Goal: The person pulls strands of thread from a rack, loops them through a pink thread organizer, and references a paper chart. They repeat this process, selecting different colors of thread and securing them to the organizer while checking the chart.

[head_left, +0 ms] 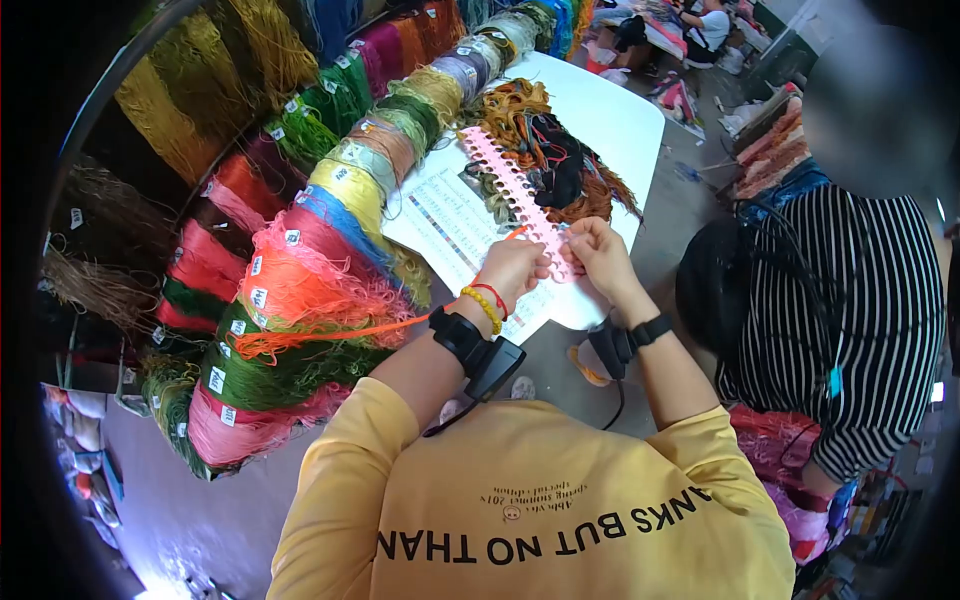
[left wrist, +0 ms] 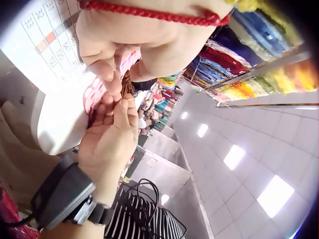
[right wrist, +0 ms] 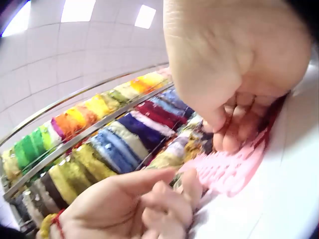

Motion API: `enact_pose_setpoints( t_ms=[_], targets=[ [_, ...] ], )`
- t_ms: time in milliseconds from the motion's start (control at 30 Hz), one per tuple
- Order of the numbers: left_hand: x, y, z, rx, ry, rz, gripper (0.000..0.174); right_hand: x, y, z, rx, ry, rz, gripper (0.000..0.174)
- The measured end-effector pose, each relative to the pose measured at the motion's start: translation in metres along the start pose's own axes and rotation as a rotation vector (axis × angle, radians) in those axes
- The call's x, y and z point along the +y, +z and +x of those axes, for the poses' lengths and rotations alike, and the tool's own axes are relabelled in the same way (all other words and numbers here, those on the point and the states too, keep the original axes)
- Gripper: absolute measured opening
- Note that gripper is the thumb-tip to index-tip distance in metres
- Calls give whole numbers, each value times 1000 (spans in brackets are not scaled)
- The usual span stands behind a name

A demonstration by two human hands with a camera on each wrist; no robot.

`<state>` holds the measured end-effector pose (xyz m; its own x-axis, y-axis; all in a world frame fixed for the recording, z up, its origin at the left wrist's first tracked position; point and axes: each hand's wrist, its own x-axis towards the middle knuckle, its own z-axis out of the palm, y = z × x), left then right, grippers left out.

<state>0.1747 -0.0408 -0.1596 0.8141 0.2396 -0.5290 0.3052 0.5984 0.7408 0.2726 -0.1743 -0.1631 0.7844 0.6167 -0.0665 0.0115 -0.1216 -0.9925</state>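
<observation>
The pink strip [head_left: 518,197] lies on the white counter [head_left: 615,105], partly over a printed chart [head_left: 437,215], beside loose hanks [head_left: 558,170]. Its long axis runs diagonally, the far end pointing away and leftward, the near end toward the person. Left hand [head_left: 514,268] and right hand [head_left: 604,260] meet there, fingers curled narrow; I cannot tell what either pinches. Orange thread [head_left: 400,325] trails to the left wrist, so the step seems to be fitting thread to the strip; the next move likely calls for steadying that end while drawing it through.
</observation>
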Motion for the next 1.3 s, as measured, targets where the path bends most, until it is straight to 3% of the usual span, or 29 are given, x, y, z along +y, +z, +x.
enact_pose_setpoints(
  t_ms=[167,200,300,400,533,733,833,967,1067,1200,1233,1300],
  targets=[
    [5,3,1,108,195,399,12,-12,2,11,-119,45,-58,7],
    [3,3,5,119,207,347,14,-14,1,16,-138,43,-103,7],
    [-2,4,8,129,233,212,19,-21,2,24,-181,-66,-481,11],
    [-4,4,10,117,241,140,23,-24,6,29,-184,-321,-679,10],
    [-4,6,12,126,294,165,25,-29,8,37,-265,-521,-827,11],
    [-5,10,16,182,329,234,13,-41,12,32,-316,-544,-1073,20],
    [-3,10,15,201,311,293,12,-37,12,33,-277,-524,-1051,21],
    [13,-2,6,199,298,539,11,-39,5,35,-407,-349,-1046,17],
    [22,-22,-6,86,240,261,9,-38,4,35,-437,-296,-1128,16],
    [36,-18,-42,-279,206,-365,9,-35,2,32,-384,-312,-1037,15],
    [36,-20,-47,-396,214,-401,9,-32,0,33,-360,-332,-1005,14],
    [30,-23,-46,-402,207,-355,11,-22,-3,35,-281,-376,-954,13]
  ],
)
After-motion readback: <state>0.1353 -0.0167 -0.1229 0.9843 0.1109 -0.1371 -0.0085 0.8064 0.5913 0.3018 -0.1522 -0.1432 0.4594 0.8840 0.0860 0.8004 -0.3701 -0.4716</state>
